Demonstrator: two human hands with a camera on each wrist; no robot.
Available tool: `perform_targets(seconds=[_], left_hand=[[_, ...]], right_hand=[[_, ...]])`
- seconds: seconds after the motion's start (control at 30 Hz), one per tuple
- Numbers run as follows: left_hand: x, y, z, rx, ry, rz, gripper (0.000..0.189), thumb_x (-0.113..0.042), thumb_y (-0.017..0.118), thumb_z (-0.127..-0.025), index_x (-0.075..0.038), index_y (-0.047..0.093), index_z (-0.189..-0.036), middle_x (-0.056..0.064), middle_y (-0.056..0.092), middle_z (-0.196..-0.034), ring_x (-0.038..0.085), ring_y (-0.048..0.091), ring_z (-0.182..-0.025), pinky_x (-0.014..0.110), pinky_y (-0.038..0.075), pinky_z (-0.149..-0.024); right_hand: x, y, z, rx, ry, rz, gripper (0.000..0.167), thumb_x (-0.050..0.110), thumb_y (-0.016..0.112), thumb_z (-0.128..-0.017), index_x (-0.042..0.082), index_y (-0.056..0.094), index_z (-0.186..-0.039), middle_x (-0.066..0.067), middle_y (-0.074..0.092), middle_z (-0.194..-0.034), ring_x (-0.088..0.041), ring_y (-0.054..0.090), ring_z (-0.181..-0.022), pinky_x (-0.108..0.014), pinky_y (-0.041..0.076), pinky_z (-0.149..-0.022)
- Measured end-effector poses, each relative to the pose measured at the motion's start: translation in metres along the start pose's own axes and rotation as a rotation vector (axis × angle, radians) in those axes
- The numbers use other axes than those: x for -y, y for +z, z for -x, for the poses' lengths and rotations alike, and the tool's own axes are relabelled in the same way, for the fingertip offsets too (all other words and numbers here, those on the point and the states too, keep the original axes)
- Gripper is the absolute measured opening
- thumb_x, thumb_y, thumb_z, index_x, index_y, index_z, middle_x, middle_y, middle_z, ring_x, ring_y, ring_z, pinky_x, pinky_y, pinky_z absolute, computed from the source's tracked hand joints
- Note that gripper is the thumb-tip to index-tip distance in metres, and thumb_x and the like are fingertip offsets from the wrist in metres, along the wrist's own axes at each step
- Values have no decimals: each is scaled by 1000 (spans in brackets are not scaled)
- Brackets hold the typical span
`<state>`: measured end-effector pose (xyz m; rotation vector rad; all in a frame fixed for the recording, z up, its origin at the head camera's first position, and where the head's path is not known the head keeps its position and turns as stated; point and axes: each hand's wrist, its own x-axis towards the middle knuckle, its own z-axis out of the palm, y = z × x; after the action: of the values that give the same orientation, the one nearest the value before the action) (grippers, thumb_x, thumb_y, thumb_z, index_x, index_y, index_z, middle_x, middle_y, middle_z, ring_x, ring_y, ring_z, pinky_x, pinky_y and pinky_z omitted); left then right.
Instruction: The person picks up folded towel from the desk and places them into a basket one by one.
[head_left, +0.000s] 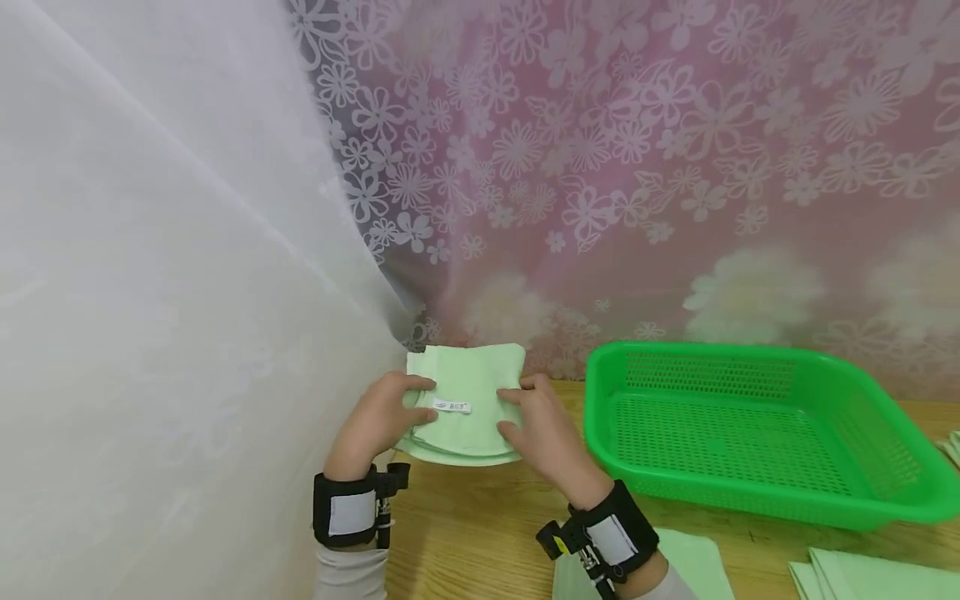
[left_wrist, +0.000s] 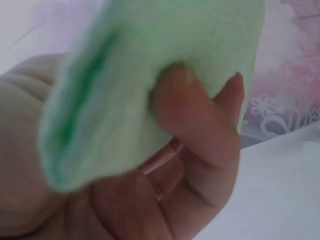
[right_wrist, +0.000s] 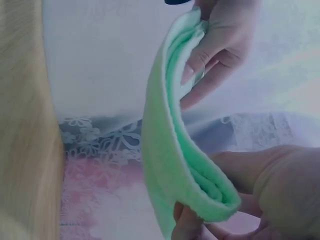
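A light green towel, folded into several layers and with a small white label on its upper face, is held up between both hands. My left hand grips its left edge, thumb and fingertips on the labelled face in the head view. At the opposite edge my right hand pinches the layers between thumb and fingers. From the right wrist, the towel looks bowed, its stacked layers showing along the side, with the wooden table apart from it.
A green plastic basket with perforated sides stands on the table to the right. Below it lie a folded green towel, partly behind the right wrist, and another towel. A white sheet hangs at left, a pink flowered curtain behind.
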<state>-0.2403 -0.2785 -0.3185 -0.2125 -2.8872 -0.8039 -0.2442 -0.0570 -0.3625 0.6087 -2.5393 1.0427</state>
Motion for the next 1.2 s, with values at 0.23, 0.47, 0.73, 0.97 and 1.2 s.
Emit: perform_targets(seconds=[0.23, 0.47, 0.73, 0.97, 1.2], left_hand=[[-18, 6, 1, -18, 21, 21, 42, -9, 81, -83, -5, 71, -124, 17, 61, -126, 27, 55, -104, 42, 47, -93], [-52, 27, -1, -36, 75, 36, 43, -14, 82, -83, -9, 71, -124, 12, 63, -122, 24, 55, -98, 39, 47, -87], [-119, 56, -7, -27, 149, 149, 43, -13, 79, -86, -8, 70, -127, 17, 60, -136, 33, 56, -123, 47, 49, -97], [-181, 94, -12, 78, 168, 280, 44, -16, 75, -91, -16, 66, -134, 16, 47, -150, 33, 42, -140, 50, 42, -107], [-230, 123, -15, 132, 267, 316, 44, -15, 73, -92, -17, 65, -136, 6, 60, -125, 19, 52, -93, 30, 44, -75]], right_hand=[[-2, -23, 7, -16, 4, -7, 37, 3, 77, -84, -2, 71, -120, -29, 55, -129, -39, 55, -119, -46, 52, -85], [-20, -66, 24, -20, 47, 11, 39, 5, 75, -86, 0, 70, -124, -28, 53, -131, -40, 54, -119, -49, 50, -88], [-46, -131, 49, -61, 99, 71, 41, 6, 73, -88, 0, 67, -128, -29, 50, -133, -43, 55, -114, -45, 49, -78], [-84, -202, 77, -44, 104, 171, 45, 11, 73, -90, -1, 63, -133, -29, 49, -133, -39, 59, -100, -40, 46, -72], [-111, -258, 105, -22, 166, 205, 50, 13, 73, -91, 2, 60, -138, -30, 43, -136, -40, 59, -98, -33, 44, -64]])
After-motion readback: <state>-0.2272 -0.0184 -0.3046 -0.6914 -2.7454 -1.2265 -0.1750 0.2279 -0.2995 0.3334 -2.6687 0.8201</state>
